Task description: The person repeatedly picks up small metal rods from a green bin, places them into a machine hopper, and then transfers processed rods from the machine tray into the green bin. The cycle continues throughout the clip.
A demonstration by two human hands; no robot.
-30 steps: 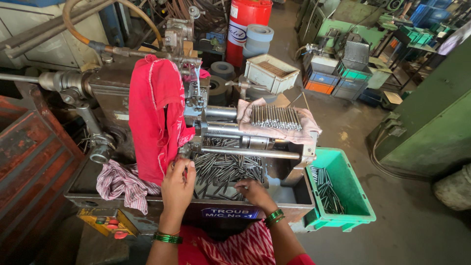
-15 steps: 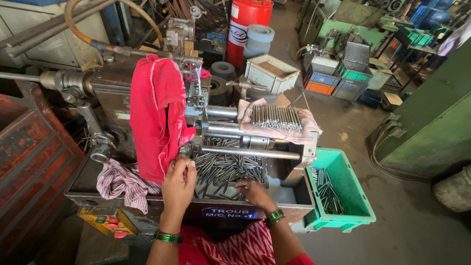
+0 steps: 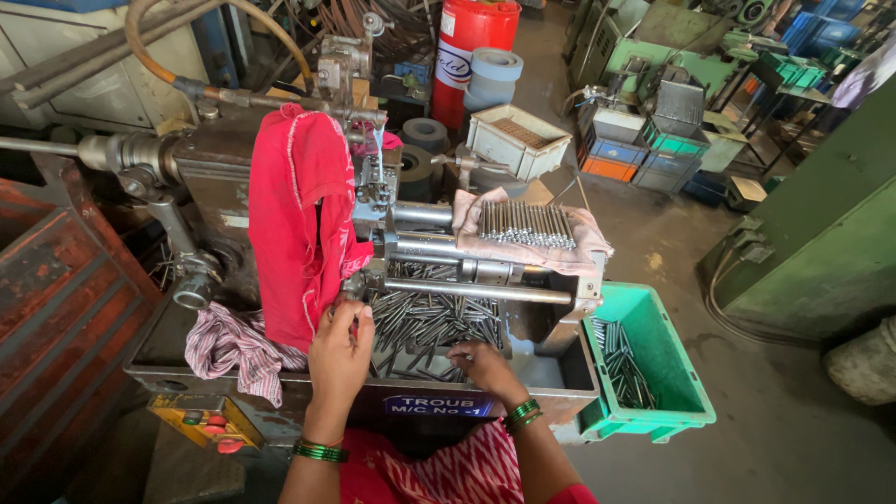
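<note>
Right, left hand [image 3: 338, 347] is up at the near-left end of the machine [image 3: 411, 252], fingers pinched together on something small just below the red cloth [image 3: 297, 224]; can't tell what it is, likely one rod. Right hand [image 3: 481, 366] is down in the tray [image 3: 551, 373], fingers curled into the loose pile of metal rods [image 3: 425, 322], touching them; can't tell if it has closed on one. Sorted rods [image 3: 525, 224] lie in a row on a pink cloth [image 3: 588, 252] on top of the machine, far right. Green crate [image 3: 667, 359] at right holds more rods. Striped rag [image 3: 224, 343] sits in the tray's left corner. Risks, my read: the red cloth hangs touching the mechanism beside the left hand, so it could snag if the machine runs; fingers near the slide bars could get pinched; rod ends could prick the right hand.
</note>
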